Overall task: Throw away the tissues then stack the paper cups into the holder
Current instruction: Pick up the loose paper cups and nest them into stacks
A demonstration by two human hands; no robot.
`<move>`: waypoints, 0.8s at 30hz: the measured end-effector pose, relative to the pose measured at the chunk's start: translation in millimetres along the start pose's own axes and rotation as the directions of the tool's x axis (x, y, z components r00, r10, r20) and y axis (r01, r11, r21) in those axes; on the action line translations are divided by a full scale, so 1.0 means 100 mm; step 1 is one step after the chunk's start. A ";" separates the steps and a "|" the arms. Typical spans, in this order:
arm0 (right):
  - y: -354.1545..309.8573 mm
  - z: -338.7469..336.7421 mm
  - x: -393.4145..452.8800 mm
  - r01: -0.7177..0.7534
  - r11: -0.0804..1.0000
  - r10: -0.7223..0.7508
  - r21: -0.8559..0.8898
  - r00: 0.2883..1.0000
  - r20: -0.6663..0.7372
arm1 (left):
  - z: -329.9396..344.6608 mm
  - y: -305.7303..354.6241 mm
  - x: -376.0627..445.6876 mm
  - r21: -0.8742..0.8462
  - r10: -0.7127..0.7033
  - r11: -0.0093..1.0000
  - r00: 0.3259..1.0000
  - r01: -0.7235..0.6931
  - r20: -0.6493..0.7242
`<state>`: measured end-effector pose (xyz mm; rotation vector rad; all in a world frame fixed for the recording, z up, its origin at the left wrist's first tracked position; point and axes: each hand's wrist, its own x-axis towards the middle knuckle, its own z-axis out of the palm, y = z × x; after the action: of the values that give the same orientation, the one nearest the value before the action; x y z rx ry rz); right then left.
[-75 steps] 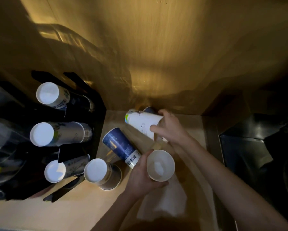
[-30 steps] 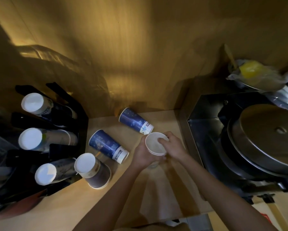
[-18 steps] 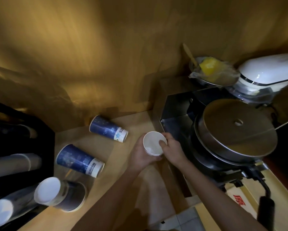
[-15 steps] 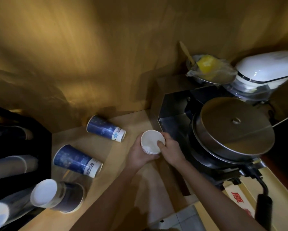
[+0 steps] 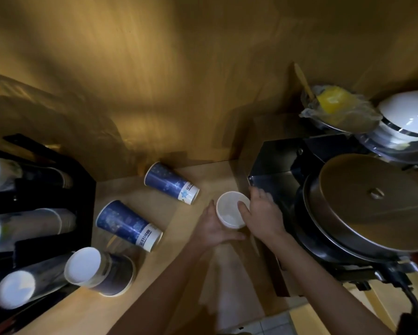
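Observation:
A white paper cup (image 5: 227,215) stands mouth up at the counter's middle, something small and white inside it. My left hand (image 5: 211,232) cups it from the left and below. My right hand (image 5: 262,215) is on its right side, thumb over the rim, fingers blurred. Two blue paper cups lie on their sides: one near the wall (image 5: 170,183), one closer (image 5: 128,224). A third blue cup (image 5: 101,272) stands upside down by the black cup holder (image 5: 82,194), which has three cup stacks (image 5: 26,228) lying in its slots.
A black metal machine (image 5: 275,160) with a round steel lid (image 5: 372,204) crowds the right side, touching distance from my right hand. Behind it sit a plastic-wrapped bowl with yellow contents (image 5: 336,110) and a white appliance (image 5: 408,117). A pale flat sheet (image 5: 227,286) lies under my forearms.
My right hand brought a white cup from near the wall onto the one in my left hand. The view swung right and back slightly. Both hands stay on the white cup.

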<state>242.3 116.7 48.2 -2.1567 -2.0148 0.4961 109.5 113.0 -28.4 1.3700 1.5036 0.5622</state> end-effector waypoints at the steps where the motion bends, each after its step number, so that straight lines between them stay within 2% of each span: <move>1: -0.07 -0.05 0.04 0.040 0.998 -0.041 -0.038 0.999 -0.019 | -0.07 0.10 -0.07 0.033 -0.010 0.999 1.000 0.009 0.013; 3: -0.24 -0.12 0.14 0.100 0.993 -0.102 -0.056 0.995 -0.017 | -0.23 0.26 -0.21 0.037 -0.037 0.999 0.999 0.036 0.028; 4: -0.34 -0.14 0.20 0.128 0.990 -0.128 -0.054 0.992 -0.006 | -0.32 0.28 -0.25 0.012 -0.044 0.999 0.999 0.044 -0.016; 7: -0.64 -0.15 0.39 0.210 0.978 -0.210 -0.006 0.977 0.029 | -0.71 0.21 -0.31 0.011 -0.029 0.999 0.953 0.034 -0.302; 10: -0.90 -0.08 0.56 0.236 0.964 -0.246 0.126 0.967 0.069 | -1.02 0.03 -0.32 0.004 -0.063 0.997 0.835 0.078 -0.547; 13: -1.08 0.13 0.74 0.216 0.930 -0.250 0.297 0.965 0.080 | -1.17 -0.10 -0.29 -0.004 -0.128 0.984 0.695 0.178 -0.707; 15: -1.14 0.33 0.86 0.222 0.929 -0.259 0.296 0.962 0.089 | -1.18 -0.22 -0.22 -0.008 -0.234 0.946 0.662 0.325 -0.712; 17: -1.18 0.53 0.97 0.202 0.958 -0.236 0.202 0.959 0.157 | -1.16 -0.36 -0.14 -0.035 -0.375 0.881 0.649 0.473 -0.662; 19: -1.20 0.73 1.06 0.162 0.981 -0.183 0.106 0.954 0.238 | -1.14 -0.46 -0.07 -0.085 -0.475 0.834 0.630 0.546 -0.614; 21: -1.20 0.90 1.12 0.147 0.988 -0.154 0.045 0.946 0.284 | -1.10 -0.54 -0.01 -0.095 -0.505 0.816 0.624 0.570 -0.596; 24: -1.21 1.08 1.18 0.118 0.992 -0.124 0.036 0.932 0.340 | -1.06 -0.64 0.04 -0.022 -0.459 0.821 0.637 0.570 -0.620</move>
<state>97.8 231.3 -28.8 -2.0332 -2.2892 0.9205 -12.7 129.4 -40.5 0.8146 2.4207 0.5182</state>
